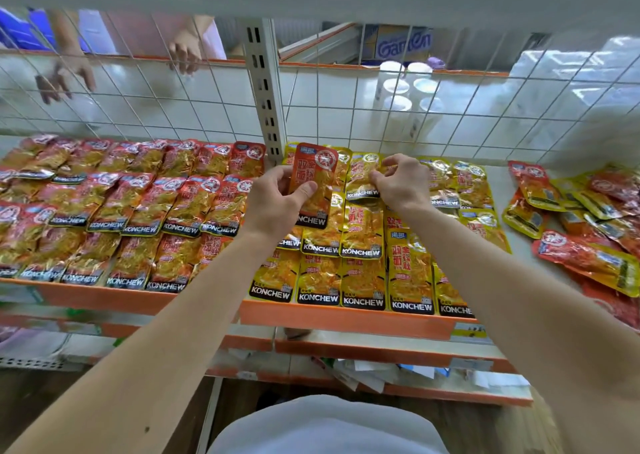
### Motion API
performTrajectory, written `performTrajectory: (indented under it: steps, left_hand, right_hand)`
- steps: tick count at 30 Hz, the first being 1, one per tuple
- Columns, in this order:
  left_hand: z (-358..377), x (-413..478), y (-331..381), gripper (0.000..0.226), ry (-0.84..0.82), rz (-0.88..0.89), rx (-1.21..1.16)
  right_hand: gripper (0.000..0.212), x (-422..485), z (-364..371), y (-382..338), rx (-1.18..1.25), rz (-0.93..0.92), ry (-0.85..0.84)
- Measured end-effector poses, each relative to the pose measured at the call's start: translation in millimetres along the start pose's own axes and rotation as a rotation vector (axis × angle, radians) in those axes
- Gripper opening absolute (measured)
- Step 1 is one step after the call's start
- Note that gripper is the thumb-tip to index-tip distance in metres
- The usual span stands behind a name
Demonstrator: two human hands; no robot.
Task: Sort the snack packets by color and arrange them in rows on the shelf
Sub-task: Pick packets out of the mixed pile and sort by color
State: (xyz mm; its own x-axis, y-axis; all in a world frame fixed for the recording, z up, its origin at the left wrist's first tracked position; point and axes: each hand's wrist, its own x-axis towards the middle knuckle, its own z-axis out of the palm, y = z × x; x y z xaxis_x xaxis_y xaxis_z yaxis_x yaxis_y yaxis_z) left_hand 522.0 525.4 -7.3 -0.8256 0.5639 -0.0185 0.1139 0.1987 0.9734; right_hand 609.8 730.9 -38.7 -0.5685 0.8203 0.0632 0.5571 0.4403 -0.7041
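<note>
— Biggest risk right now?
— Mixing colours. Holding a red packet (315, 166) upright in the left hand (273, 201), thumb across the front, fingers curled behind, right above the yellow rows (363, 280). Setting it down there spoils the block. Belongs with the red rows (145, 208), further left on the shelf (346, 317).

— And the other side?
— Reaching with the right hand (403, 180) to the back of the yellow block, thumb and fingertips pinching the top of a yellow packet (362, 176). Probably straightening or seating it. Tugging too hard likely drags the neighbours askew, laid overlapping as they are, row upon row.

— Anything else worth watching?
— Slippery foil, by the look of it. With a loose pinch, could slide down toward the front lip. Also working with both forearms stretched forward and the hands just beside each other, so could easily knock the red one against the yellow.

— Behind the last row?
— A wire grid (346, 114), close by. Pushing too far could crumple a packet top against it.

— Much left?
— Plenty, judging by the loose heap (595, 211) of both colours lying well apart at the right end.
</note>
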Motion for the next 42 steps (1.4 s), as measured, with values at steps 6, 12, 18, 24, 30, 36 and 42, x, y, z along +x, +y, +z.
performTrajectory:
  steps: [6, 12, 18, 24, 30, 36, 42]
  left_hand:
    - [0, -3, 0, 0.019, -0.041, 0.013, -0.033]
    - [1, -9, -3, 0.022, -0.06, -0.002, -0.081]
    - [0, -7, -7, 0.021, -0.063, -0.029, -0.087]
    - [-5, -9, -11, 0.022, -0.074, -0.045, -0.089]
    - [-26, -11, -12, 0.023, -0.074, -0.039, -0.08]
    - [-59, -14, -17, 0.02, -0.064, -0.004, -0.041]
    - [-101, -22, -32, 0.02, -0.046, -0.007, -0.024]
  right_hand:
    - [0.04, -19, -1, 3, -0.197, -0.265, -0.001]
    - [0.041, -22, 2, 0, -0.379, -0.255, -0.191]
    - [0.037, -15, 3, -2, -0.315, -0.18, -0.198]
    - [0.036, -36, 0, -8, -0.26, -0.241, -0.112]
    - [0.045, -84, 1, -33, -0.232, -0.362, -0.008]
    - [0.052, -124, 21, -66, -0.234, -0.384, -0.027]
    - [0.056, -152, 48, -92, -0.212, -0.361, -0.026]
